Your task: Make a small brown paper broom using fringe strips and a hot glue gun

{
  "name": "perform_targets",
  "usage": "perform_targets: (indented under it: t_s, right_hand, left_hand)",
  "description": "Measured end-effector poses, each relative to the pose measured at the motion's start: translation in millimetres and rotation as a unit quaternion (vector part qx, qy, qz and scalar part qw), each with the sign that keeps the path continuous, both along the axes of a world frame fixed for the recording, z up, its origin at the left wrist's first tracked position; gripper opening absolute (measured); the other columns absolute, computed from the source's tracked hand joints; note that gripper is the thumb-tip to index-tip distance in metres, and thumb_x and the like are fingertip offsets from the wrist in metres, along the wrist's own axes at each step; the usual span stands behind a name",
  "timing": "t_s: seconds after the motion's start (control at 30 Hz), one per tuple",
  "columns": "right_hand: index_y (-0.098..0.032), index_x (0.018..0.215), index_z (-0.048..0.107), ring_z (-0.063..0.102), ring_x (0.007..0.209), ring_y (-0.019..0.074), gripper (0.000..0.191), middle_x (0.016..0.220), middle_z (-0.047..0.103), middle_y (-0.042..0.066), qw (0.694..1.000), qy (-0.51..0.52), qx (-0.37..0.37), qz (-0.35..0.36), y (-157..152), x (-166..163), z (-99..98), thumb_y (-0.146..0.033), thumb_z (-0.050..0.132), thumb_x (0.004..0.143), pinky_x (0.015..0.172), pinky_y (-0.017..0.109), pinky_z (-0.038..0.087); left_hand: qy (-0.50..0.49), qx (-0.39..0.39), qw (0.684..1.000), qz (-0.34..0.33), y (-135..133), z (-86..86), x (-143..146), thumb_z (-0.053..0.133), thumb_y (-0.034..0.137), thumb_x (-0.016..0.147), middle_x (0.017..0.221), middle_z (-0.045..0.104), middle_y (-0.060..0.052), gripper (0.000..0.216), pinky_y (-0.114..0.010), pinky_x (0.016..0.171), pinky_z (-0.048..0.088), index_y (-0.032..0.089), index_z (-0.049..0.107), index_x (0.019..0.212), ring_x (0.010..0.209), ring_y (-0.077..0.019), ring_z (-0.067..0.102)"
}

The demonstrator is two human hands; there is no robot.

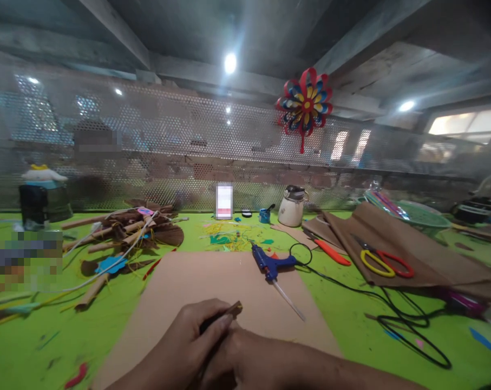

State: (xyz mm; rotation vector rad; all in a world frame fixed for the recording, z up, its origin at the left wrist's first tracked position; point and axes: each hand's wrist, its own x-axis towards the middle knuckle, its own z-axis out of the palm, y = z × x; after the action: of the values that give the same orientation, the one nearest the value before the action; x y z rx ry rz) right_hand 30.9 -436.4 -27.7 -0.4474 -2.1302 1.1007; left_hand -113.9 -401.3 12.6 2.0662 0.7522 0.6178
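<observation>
Two hands, left (190, 330) and right (247, 352), meet above the board (196, 276), towards the middle of the table's (351, 325) near edge. The left has thumb and fingers closed on a brown strip (237, 309), its tip poking out; the right curls against it, fingertips mostly hidden, so I cannot tell its grip. The strip should be light, fairly stiff, dry rather than slippery, and apt to crease if squeezed; a pinch close to the tip suits it.

Along the green surface, a tangle of sticks (127, 233) lies near the left edge. A lit phone (224, 201) stands at the far edge, scraps (221, 238) before it. A blue glue gun (272, 265) rests on the board's far right corner; beyond stands a jug (290, 210). Towards the right edge, scissors (378, 264) lie on brown paper (427, 254).

Behind the far edge runs a mesh screen (168, 141), with a pinwheel (306, 105) before it and a window (468, 125) far right.
</observation>
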Motion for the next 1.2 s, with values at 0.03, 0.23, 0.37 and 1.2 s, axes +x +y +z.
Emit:
perform_targets:
  t_s: [0.03,0.23,0.37,1.2]
  right_hand:
    - [-0.010,0.081,0.067,0.055,0.072,0.0100,0.012,0.075,0.059,0.000,1.000,-0.002,-0.016,-0.010,-4,1,6.5,-0.019,0.064,0.074,0.071,0.018,0.045]
    - [-0.008,0.081,0.069,0.048,0.061,0.0079,0.013,0.069,0.055,-0.002,0.986,-0.048,-0.131,-0.089,-15,4,27.0,-0.015,0.063,0.072,0.054,0.016,0.039]
    - [-0.007,0.088,0.070,0.053,0.068,0.0106,0.022,0.077,0.061,0.002,0.981,-0.025,-0.173,-0.082,-13,3,21.8,-0.010,0.058,0.070,0.061,0.020,0.043]
    - [-0.011,0.082,0.072,0.044,0.055,0.0070,0.018,0.060,0.052,-0.003,0.971,-0.138,-0.173,-0.089,-19,8,25.9,-0.023,0.065,0.071,0.048,0.018,0.032]
  left_hand:
    - [0.002,-0.003,1.000,0.000,0,0.2,0,0.046,0.037,0.088,0.079,0.065,-0.002,0.027,-0.025,0.070,0.044,0.017,0.064,0.081,0.077,-0.0166,0.059]
    - [-0.004,-0.005,1.000,0.018,-5,4.9,3,0.046,0.037,0.089,0.082,0.066,-0.002,0.028,-0.026,0.073,0.045,0.018,0.066,0.085,0.079,-0.0157,0.059]
    - [-0.011,-0.006,0.999,0.031,-8,6.0,4,0.047,0.036,0.089,0.080,0.065,-0.002,0.027,-0.026,0.071,0.045,0.017,0.066,0.084,0.077,-0.0151,0.058]
    - [-0.042,-0.122,0.992,-0.004,-1,1.9,4,0.051,0.032,0.083,0.076,0.062,-0.003,0.024,-0.026,0.067,0.044,0.013,0.066,0.080,0.073,-0.0154,0.057]
